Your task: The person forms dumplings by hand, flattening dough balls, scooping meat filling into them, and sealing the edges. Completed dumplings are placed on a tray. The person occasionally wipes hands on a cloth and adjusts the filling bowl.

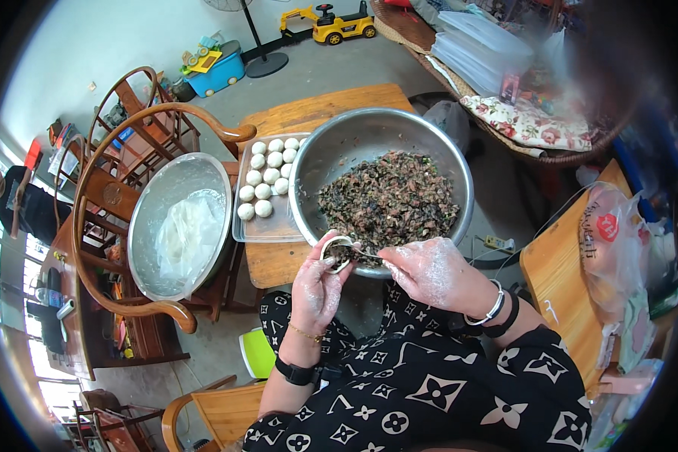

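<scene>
Two floury hands meet at frame centre: left hand cups a round white dough wrapper, opening upward; right hand pinches a thin utensil lying left-right into it, below the steel filling bowl.

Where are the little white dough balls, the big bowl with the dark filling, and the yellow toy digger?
white dough balls [267, 175], head view, middle ball.
steel bowl of dark filling [354, 139], head view, bare inner wall.
yellow toy digger [339, 24], head view, its body.

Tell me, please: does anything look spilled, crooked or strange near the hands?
Nothing looks spilled. Only oddity: the shallow steel basin holding crumpled clear plastic rests on a wooden armchair's arms, not on the small wooden table.
</scene>
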{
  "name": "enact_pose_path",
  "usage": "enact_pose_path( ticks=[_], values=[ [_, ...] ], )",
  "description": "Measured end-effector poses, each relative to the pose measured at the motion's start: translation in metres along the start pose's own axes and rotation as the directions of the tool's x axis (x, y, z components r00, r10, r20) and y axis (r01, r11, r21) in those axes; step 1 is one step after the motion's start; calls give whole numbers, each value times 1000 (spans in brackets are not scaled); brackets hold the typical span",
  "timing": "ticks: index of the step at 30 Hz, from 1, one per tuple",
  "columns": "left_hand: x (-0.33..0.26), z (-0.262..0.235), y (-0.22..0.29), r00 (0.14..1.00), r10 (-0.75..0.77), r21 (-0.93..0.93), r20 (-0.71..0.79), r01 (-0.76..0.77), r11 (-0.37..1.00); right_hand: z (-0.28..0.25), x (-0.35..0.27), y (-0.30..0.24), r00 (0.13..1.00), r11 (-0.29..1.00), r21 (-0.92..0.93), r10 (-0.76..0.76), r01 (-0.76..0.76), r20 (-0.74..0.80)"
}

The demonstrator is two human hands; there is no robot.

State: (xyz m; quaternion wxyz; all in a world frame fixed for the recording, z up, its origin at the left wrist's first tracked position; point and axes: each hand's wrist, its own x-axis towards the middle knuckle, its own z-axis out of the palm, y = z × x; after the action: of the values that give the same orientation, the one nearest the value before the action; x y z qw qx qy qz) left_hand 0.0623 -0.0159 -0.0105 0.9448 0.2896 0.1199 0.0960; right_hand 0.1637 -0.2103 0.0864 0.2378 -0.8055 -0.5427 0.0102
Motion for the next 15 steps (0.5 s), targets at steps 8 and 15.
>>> enact_pose_path(
  ticks=[8,15],
  values=[
    [2,-6,2,1000,9,-195,10,-7,981,-20,-2,-7,999,998,-58,-26,23,-45],
    [3,-7,2,999,-3,-238,35,11,971,1,-2,-1,996,989,-129,-79,72,-51]
  ],
)
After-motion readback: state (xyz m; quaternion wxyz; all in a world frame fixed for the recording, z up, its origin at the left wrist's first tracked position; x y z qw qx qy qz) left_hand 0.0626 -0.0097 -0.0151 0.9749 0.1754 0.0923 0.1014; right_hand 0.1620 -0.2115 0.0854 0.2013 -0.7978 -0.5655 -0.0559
